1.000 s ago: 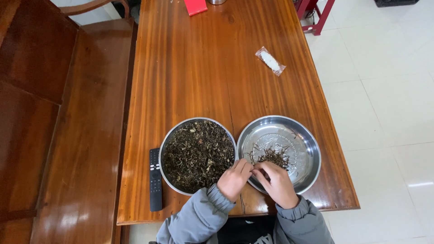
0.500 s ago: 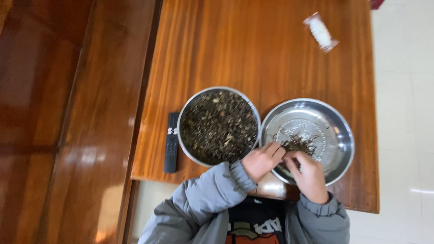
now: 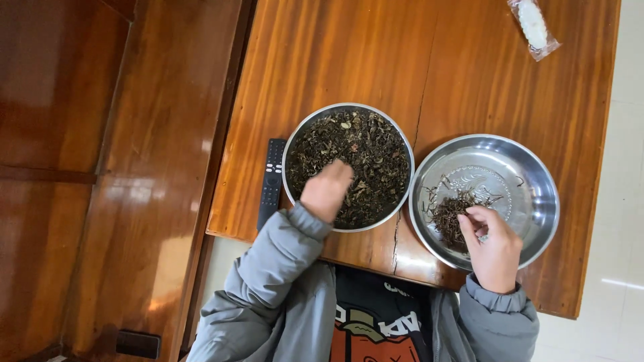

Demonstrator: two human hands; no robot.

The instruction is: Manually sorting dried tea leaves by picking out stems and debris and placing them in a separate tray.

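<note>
Wooden table (image 3: 322, 67) holds 2 steel bowls: left hand (image 3: 327, 190) digs, fingers hidden, into the full leaf bowl (image 3: 347, 167); right hand (image 3: 493, 245) pinches stems over the sparse bowl (image 3: 537, 194).

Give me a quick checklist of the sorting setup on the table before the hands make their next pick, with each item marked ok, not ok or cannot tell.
1. Left hand over the full bowl of dried leaves: ok, fingers down in the pile.
2. Left hand has pinched a piece: cannot tell, fingertips are hidden.
3. Right hand over the steel pan: ok, fingers by the small heap of twigs.
4. Both vessels fully on the wooden table: ok, though both sit close to the near edge.
5. Remote control apart from the bowl: ok, beside the rim.
6. Wrapped white packet out of the way: ok, at the far corner.
</note>
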